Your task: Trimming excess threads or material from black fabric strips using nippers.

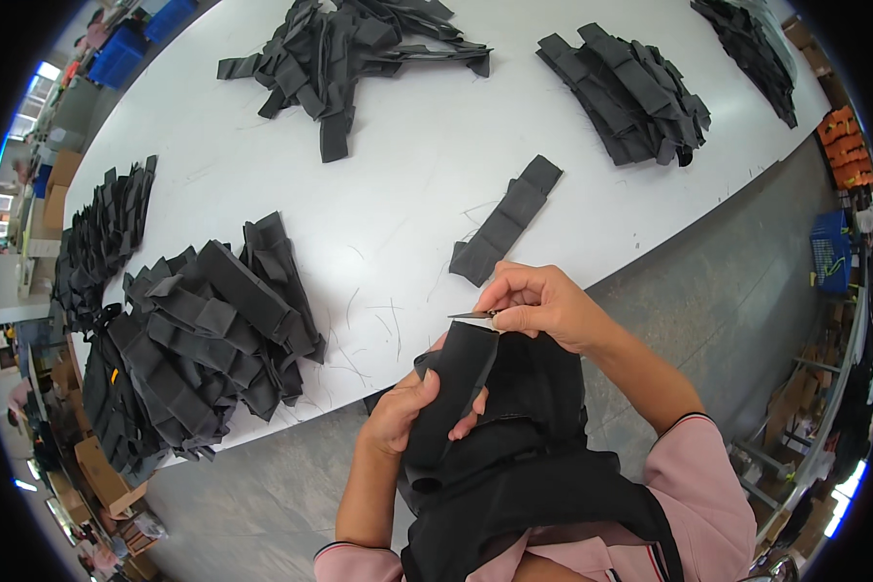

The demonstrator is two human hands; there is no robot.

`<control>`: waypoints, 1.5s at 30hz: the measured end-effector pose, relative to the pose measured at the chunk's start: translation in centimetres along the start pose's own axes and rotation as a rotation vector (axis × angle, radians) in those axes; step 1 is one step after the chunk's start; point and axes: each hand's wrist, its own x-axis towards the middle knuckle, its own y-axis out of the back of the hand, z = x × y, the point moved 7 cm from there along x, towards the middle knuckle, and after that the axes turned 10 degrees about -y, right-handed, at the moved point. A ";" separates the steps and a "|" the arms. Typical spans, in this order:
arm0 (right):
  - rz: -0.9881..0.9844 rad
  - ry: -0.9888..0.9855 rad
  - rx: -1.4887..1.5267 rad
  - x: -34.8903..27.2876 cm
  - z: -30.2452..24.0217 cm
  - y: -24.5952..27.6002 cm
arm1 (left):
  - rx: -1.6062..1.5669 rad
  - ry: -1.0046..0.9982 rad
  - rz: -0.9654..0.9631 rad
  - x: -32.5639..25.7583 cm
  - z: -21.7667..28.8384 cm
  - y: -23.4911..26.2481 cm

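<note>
My left hand point(407, 407) is closed around a folded black fabric strip point(453, 373) and holds it upright above my lap, at the table's near edge. Pinched in my right hand point(543, 306) are small thread snips point(470, 315), their pointed metal tip lying just over the strip's top end. My right fingers cover most of the snips, so whether the blades are apart is hidden. Beyond my right hand, a single black fabric strip point(507, 218) with cross seams lies flat on the white table point(378, 204).
Heaps of black strips lie at the near left point(213, 339), far left point(107, 233), far middle point(335, 58) and far right point(626, 92). Another dark bundle point(752, 58) sits at the right corner. Loose threads point(388, 315) litter the tabletop. A blue basket point(830, 252) stands off to the right.
</note>
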 end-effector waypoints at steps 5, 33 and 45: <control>0.282 0.286 -0.263 -1.7 -1.2 0.5 | 0.004 -0.019 0.029 -0.1 0.1 0.0; 0.402 0.143 0.156 -0.8 2.0 -0.3 | 1.960 -0.513 0.555 -0.7 4.9 -1.9; 0.159 -0.048 0.452 4.6 3.8 -2.5 | 0.347 -0.234 0.207 -0.3 1.0 1.3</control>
